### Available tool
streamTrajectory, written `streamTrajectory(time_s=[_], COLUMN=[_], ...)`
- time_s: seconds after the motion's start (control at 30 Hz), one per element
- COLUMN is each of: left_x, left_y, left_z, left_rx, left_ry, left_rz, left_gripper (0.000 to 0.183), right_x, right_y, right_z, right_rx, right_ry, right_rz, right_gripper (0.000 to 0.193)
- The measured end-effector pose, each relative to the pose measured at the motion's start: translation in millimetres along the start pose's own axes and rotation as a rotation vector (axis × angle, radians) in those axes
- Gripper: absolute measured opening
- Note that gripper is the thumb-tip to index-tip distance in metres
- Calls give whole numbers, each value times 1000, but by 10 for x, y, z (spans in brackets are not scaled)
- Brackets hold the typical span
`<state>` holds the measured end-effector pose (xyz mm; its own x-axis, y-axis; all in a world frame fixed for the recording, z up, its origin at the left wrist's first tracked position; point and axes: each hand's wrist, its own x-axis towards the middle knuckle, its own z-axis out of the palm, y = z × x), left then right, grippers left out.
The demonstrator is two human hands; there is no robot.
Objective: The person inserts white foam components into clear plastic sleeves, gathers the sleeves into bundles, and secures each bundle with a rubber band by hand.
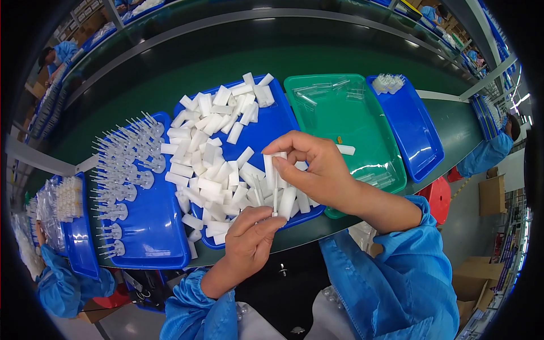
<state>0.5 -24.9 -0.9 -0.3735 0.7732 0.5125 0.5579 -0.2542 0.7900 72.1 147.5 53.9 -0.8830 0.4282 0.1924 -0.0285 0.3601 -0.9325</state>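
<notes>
My right hand (314,167) is closed in a pinch on a white rectangular piece (268,168), held upright above the piled blue tray. Just below it, my left hand (249,238) pinches the lower end of a thin pale stem (276,195). The stem's upper end meets or passes behind the white piece; I cannot tell which. Beneath both hands, many similar white pieces (212,161) lie heaped in a blue tray (280,113), some spilling over its near left edge.
Left stands a blue tray (161,235) with rows of clear stemmed parts (127,161). On the right, a green tray (323,127) holds clear tubes (309,93); beyond it, another blue tray (408,127) holds a small white cluster (389,83). Co-workers sit at both sides; a red stool (436,198) stands right.
</notes>
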Motion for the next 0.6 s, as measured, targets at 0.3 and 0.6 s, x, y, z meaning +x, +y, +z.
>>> streamTrajectory(time_s=[0.3,0.6], left_x=[15,3], left_y=[1,1], left_z=[8,44], left_rx=[-26,-8], left_ry=[-18,-29], left_rz=[8,14], left_gripper=[24,24], right_x=[-72,-178], right_y=[-2,-44], right_z=[-46,-25], right_rx=[-39,-145], right_ry=[27,60], right_rz=[85,13], right_gripper=[15,13])
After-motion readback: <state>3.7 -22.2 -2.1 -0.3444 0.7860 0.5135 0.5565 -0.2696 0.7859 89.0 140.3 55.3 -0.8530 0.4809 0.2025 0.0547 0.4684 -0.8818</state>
